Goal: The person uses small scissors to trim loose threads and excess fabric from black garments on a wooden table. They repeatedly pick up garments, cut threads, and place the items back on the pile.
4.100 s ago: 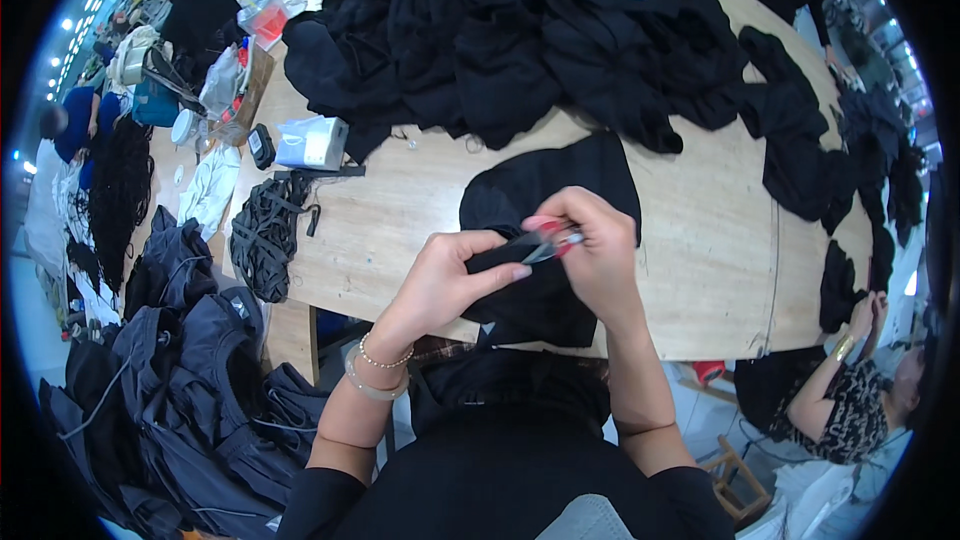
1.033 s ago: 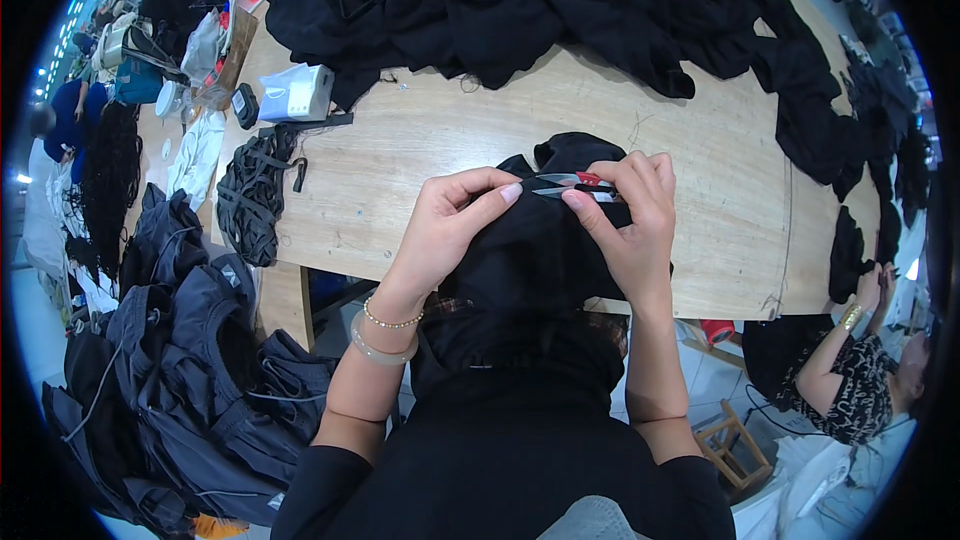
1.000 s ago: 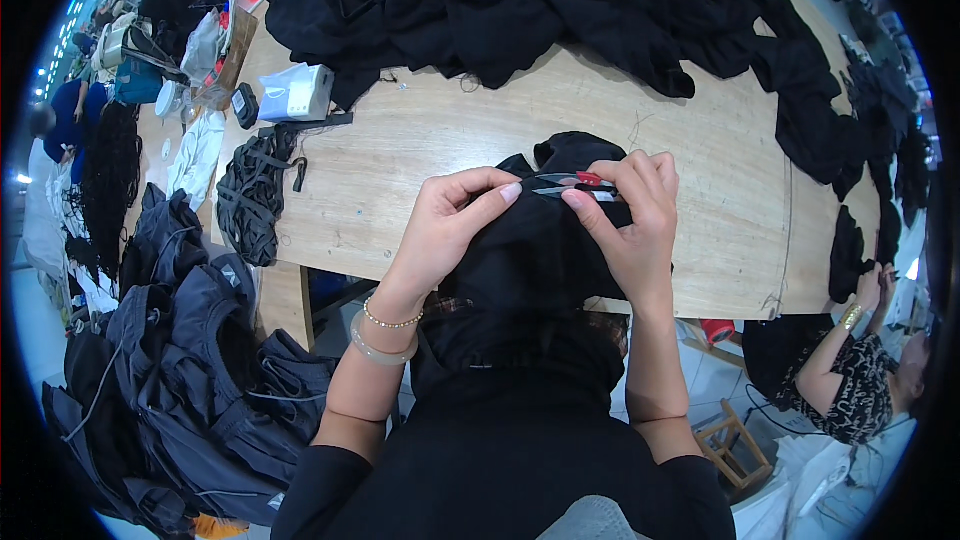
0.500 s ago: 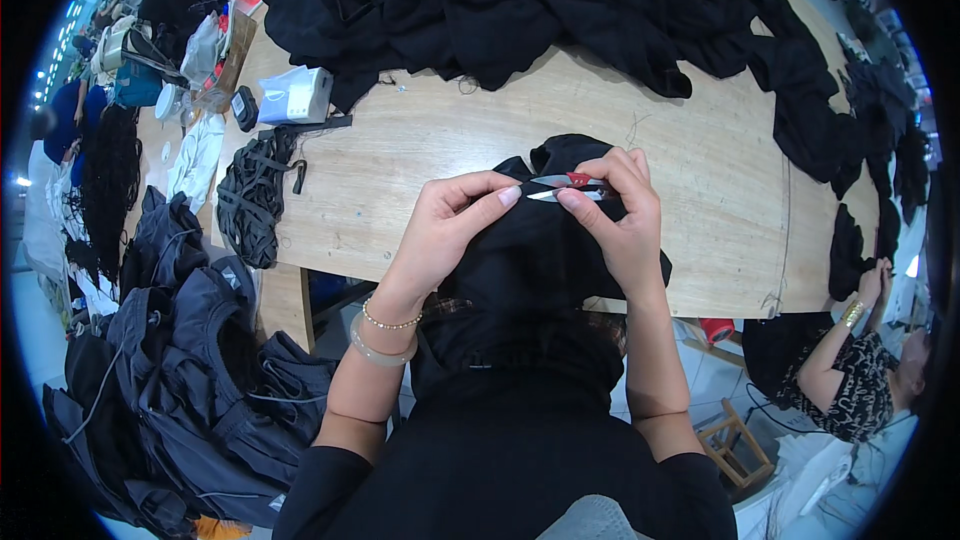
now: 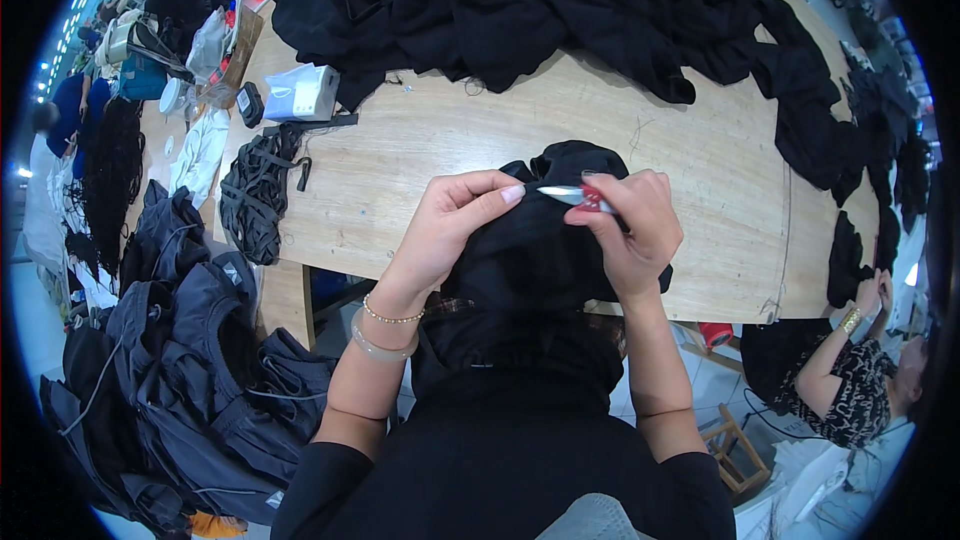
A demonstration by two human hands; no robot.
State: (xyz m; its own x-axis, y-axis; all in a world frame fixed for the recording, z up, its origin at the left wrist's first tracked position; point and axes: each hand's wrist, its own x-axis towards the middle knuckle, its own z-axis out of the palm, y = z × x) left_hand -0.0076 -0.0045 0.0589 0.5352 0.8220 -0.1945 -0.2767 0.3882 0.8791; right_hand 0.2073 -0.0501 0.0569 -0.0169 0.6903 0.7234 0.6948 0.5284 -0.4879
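Observation:
My left hand point(image 5: 455, 210) is closed, thumb and forefinger pinching the edge of a black garment point(image 5: 535, 260). That garment hangs over the table's near edge toward my lap. In my right hand point(image 5: 635, 225) is a pair of thread snips point(image 5: 575, 196) with red on the handle, fingers wrapped round it. The pale blades point left, just short of my left fingertips, and look closed together. My right fingers partly cover the handle. Whether a thread lies at the blade tips is too small to tell.
A heap of black garments point(image 5: 520, 15) covers the table's far side. Left lie a tangle of dark straps point(image 5: 258, 190), a tissue pack point(image 5: 302, 93) and a small black device point(image 5: 250, 103). Dark garments point(image 5: 190, 370) are piled at lower left. Another person point(image 5: 840, 380) sits at right.
My right hand has turned and shifted slightly right, letting go of the fabric edge. The snips' blades, apart before, now look closed. My left hand keeps its pinch.

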